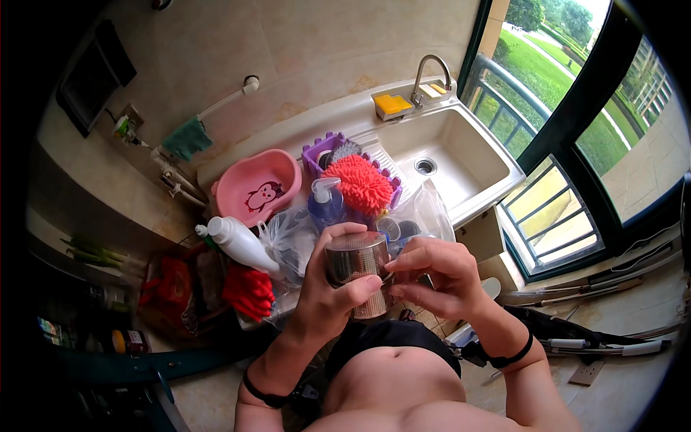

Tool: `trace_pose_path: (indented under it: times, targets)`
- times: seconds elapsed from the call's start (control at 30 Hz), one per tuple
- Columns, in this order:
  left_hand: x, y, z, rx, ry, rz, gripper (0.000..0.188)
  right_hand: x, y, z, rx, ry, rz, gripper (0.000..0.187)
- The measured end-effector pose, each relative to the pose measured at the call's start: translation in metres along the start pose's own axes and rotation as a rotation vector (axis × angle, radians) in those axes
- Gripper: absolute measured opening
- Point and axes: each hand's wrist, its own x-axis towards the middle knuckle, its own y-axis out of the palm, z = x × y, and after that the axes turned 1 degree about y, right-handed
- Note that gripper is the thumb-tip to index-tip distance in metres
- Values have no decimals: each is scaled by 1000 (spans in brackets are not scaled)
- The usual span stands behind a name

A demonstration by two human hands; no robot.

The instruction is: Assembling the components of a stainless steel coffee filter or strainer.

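Observation:
A shiny metal cylinder (pixel 358 262) with a flat end on top and rows of small perforations around its wall is held upright before my belly. My left hand (pixel 324 291) wraps round it from the left, with the thumb across its front. My right hand (pixel 444 276) is at the cylinder's right side, thumb and fingers bent into a pinch against its edge. Whatever lies between those fingertips is hidden. Just beyond the cylinder stand a blue pump bottle (pixel 325 209) and a small clear cup (pixel 389 229).
A white sink (pixel 471 155) with a tap (pixel 432 72) is at the far right, under a window. On the counter are a pink basin (pixel 234 176), a purple basket (pixel 314 156), a red chenille mitt (pixel 360 186), a white bottle (pixel 245 245), clear plastic bags (pixel 291 237) and red cloth (pixel 248 291).

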Motion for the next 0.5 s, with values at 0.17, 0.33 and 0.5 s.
trace_pose_path:
  times: [0.17, 0.33, 0.5]
  targets:
    - [-2, 8, 2, -152, -54, 1, 74, -2, 3, -10, 37, -70, -35, 25]
    - [-4, 10, 2, -221, -92, 22, 74, -4, 6, -11, 51, -88, -53, 24]
    - [-6, 7, 2, -150, -53, 57, 76, 0, 5, -7, 80, -107, -32, 23]
